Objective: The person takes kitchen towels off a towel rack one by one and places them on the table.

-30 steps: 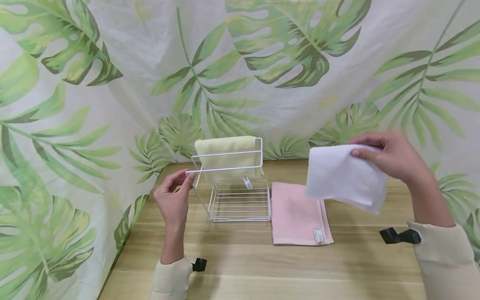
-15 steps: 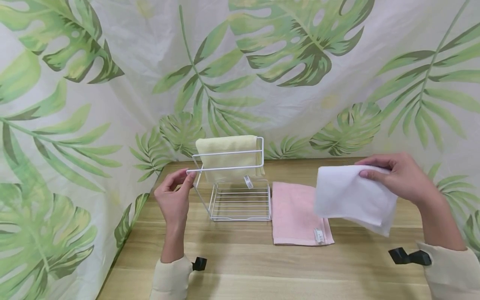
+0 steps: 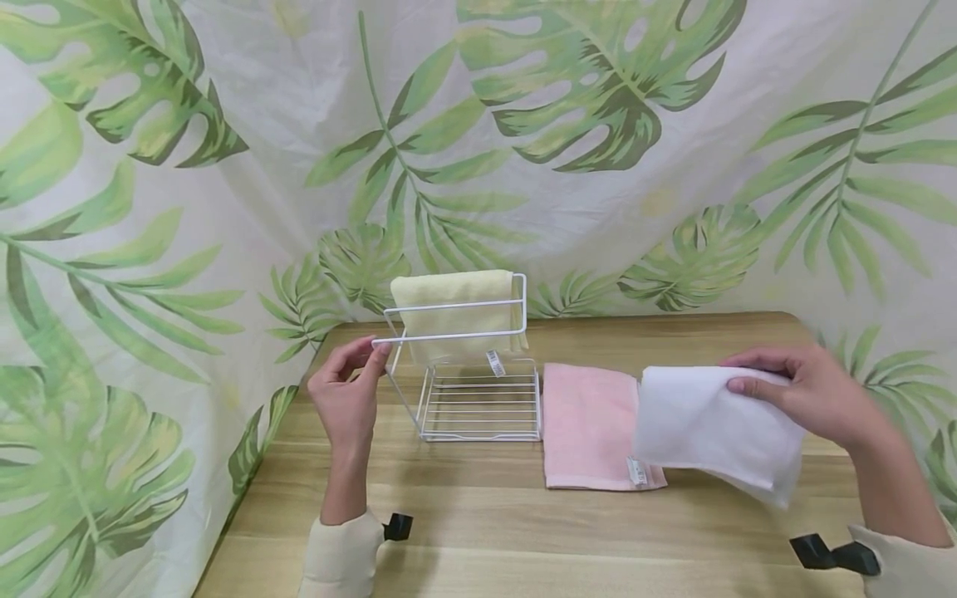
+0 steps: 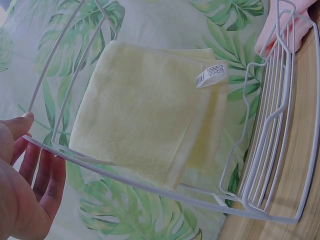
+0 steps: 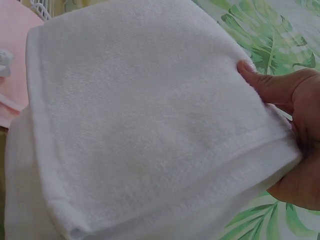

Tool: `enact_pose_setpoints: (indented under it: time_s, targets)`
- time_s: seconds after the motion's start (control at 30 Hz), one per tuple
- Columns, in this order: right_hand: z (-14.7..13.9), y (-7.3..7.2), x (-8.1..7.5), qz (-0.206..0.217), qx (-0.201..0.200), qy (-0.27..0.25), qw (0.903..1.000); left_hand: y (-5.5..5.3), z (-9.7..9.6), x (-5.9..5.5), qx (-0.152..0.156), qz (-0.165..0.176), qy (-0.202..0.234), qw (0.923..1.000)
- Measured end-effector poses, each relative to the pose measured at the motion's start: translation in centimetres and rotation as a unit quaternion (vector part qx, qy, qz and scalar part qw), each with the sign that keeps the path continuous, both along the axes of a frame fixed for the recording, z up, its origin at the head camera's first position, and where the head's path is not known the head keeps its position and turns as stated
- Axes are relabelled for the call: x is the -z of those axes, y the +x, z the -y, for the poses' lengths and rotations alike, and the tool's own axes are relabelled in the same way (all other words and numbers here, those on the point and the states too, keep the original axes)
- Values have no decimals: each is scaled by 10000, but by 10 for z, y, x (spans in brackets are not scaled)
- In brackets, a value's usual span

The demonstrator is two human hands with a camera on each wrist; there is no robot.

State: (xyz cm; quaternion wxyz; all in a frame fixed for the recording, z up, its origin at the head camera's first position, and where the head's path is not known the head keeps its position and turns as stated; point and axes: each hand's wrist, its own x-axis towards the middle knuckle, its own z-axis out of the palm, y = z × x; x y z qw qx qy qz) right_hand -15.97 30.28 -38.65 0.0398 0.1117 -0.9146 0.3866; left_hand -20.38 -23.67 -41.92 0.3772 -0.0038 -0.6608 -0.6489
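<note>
A white wire rack [image 3: 478, 438] stands on the table, and a folded pale yellow towel [image 3: 456, 301] hangs over its rear top bar. At the rack's front left upper corner my left hand [image 3: 347, 386] pinches the wire between thumb and fingers. In the left wrist view the thumb lies on one side of the wire, the fingers on the other. My right hand [image 3: 811, 394] grips a folded white towel [image 3: 718, 428] by its upper right edge. That towel hangs down beside and partly over a folded pink towel [image 3: 591, 423], which lies flat right of the rack.
The wood-grain table [image 3: 508, 540] has its back edge against a leaf-printed curtain [image 3: 583, 208], which also runs along the left side. A small black clip-like piece [image 3: 399, 526] sits at the left cuff, and another [image 3: 833, 555] at the right cuff.
My right hand has lowered the white towel, moving it toward the table and a little right. My left hand keeps its pinch on the rack, which stays in place with the yellow towel.
</note>
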Motion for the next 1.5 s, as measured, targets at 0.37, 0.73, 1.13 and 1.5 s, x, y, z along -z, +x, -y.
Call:
enact_pose_setpoints:
  time_s: [0.37, 0.73, 1.13, 1.5]
  targets:
    - [-10, 12, 15, -209, -600, -249, 9977, 0, 1, 0, -12, -26, 2, 10000]
    - [-16, 19, 17, -370, -1113, -360, 9924, 0, 1, -2, -40, 35, 13, 10000]
    - [-25, -10, 42, -122, -311, 719, 9969, -1, 0, -1, -41, 111, 39, 9999]
    - [-21, -42, 66, -90, -256, 683, 9973, 0, -1, -2, -62, 45, -54, 10000]
